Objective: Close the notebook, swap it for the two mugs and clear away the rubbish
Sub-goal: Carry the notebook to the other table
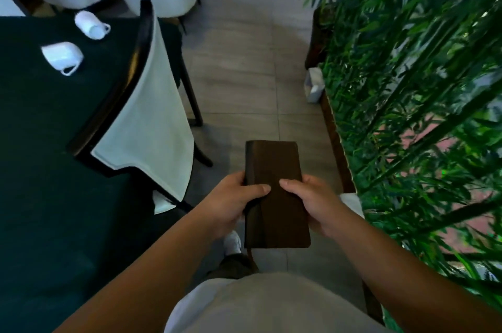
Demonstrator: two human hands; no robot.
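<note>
Grey tiled floor (244, 66), dark-clothed table (40, 142), bamboo planter (407, 88) alongside.

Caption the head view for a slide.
Both hands, left hand and right hand, hold the closed notebook; two mugs on the table.

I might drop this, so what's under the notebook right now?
Under the notebook lies grey floor, plus a white shoe near its lower edge. Both hands grip its sides; the fingers beneath it are hidden.

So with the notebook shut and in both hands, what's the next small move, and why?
Probably carry the closed notebook, gripped by the left hand and right hand, off to be put down; both mugs lie tipped on the dark table, needing free hands.
</note>
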